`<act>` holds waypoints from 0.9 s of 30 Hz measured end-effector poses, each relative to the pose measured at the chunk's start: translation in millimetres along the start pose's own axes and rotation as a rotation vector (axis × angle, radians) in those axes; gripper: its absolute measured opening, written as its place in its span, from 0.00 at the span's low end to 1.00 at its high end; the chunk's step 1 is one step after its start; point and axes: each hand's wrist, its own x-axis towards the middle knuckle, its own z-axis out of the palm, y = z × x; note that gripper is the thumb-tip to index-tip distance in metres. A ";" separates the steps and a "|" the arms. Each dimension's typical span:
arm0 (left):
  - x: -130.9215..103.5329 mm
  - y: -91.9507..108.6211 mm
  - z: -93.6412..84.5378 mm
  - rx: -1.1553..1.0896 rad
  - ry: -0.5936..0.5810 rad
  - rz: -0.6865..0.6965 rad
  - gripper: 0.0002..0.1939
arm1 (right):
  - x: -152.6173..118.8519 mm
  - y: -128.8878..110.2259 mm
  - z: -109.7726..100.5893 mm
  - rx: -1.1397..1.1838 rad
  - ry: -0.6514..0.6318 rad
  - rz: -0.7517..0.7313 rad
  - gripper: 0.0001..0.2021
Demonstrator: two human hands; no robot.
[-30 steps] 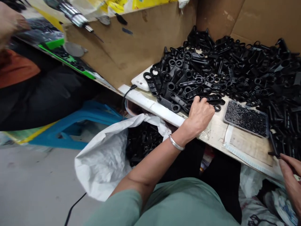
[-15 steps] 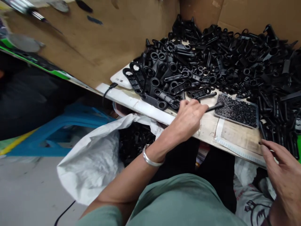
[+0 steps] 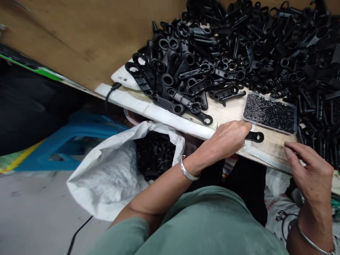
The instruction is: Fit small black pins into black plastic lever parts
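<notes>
My left hand (image 3: 230, 139) is closed around a black plastic handle part (image 3: 255, 137), and the part's ring-shaped end sticks out to the right, low over the table's front edge. To the right of that ring is my right hand (image 3: 309, 163), with thumb and forefinger close together in a pinch. Whatever sits between those fingertips, if anything, is too small to make out. Just behind both hands lies a clear plastic box (image 3: 269, 112) full of tiny dark screw-like pieces.
A large heap of black plastic parts (image 3: 239, 63) covers the back of the table. At the left edge rests a white device (image 3: 124, 76) with a black cable. Below hangs an open white sack (image 3: 106, 173) holding black parts, beside a blue stool (image 3: 61, 141).
My left hand has moved right and lowered the black part, turning its ring end into view. My right hand has come left toward it. The camera view has shifted slightly.
</notes>
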 end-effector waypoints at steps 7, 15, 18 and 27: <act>1.6 2.8 2.0 0.062 0.015 -0.003 0.18 | 1.2 -3.6 6.3 0.036 -0.067 0.016 0.08; -0.2 2.0 1.4 0.060 -0.002 0.025 0.18 | 1.5 -11.0 14.0 0.077 -0.109 -0.021 0.07; -3.2 0.3 1.3 0.014 0.021 0.037 0.14 | 2.9 -11.4 15.5 0.085 -0.119 -0.028 0.07; -7.8 -8.6 15.3 -0.163 0.097 0.120 0.08 | 4.5 -14.2 20.8 0.110 -0.201 -0.039 0.09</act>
